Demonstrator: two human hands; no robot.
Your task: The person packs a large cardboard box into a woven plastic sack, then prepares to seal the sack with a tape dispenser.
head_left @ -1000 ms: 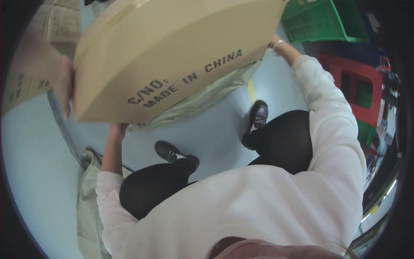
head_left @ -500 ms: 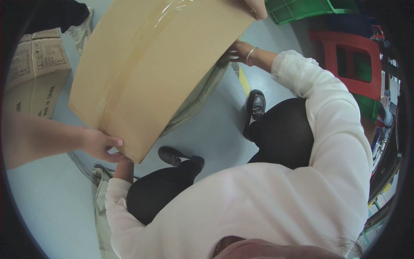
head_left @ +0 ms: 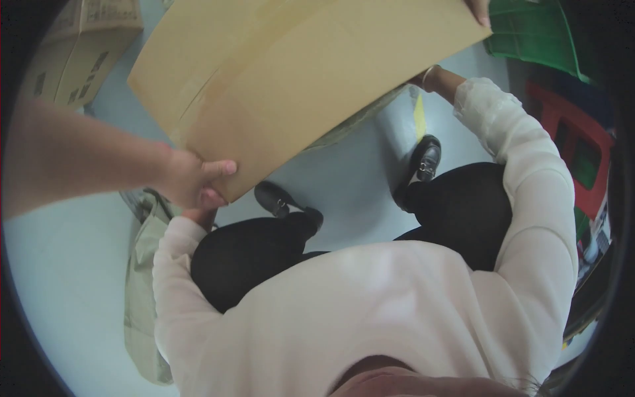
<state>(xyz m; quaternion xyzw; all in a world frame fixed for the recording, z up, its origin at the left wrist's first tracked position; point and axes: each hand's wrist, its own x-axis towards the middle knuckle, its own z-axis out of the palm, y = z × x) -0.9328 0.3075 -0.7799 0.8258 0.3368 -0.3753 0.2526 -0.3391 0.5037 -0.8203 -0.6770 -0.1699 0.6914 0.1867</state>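
Observation:
A large brown cardboard box point(head_left: 264, 86) with a taped seam is held tilted in front of me. At its near left corner is my left hand point(head_left: 204, 216), closed on the box, its fingers mostly hidden behind another person's hand point(head_left: 188, 177). My right hand point(head_left: 419, 80), a bracelet at the wrist, grips the right edge from below, fingertips out of sight. Another hand point(head_left: 481, 10) holds the upper right corner. Beneath the box shows part of a greyish-green thing point(head_left: 360, 120) whose kind I cannot make out.
Another printed carton point(head_left: 89, 49) stands at the upper left. Right of the box are a green plastic crate point(head_left: 532, 33) and a red stool-like plastic thing point(head_left: 582, 135). A beige cloth or bag point(head_left: 142, 298) lies by my left side. Yellow tape point(head_left: 419, 116) marks the floor.
The box has shifted up and to the right in view, farther from my body, with my hands and the other person's hands moving along. My right fingers have gone out of sight beneath it.

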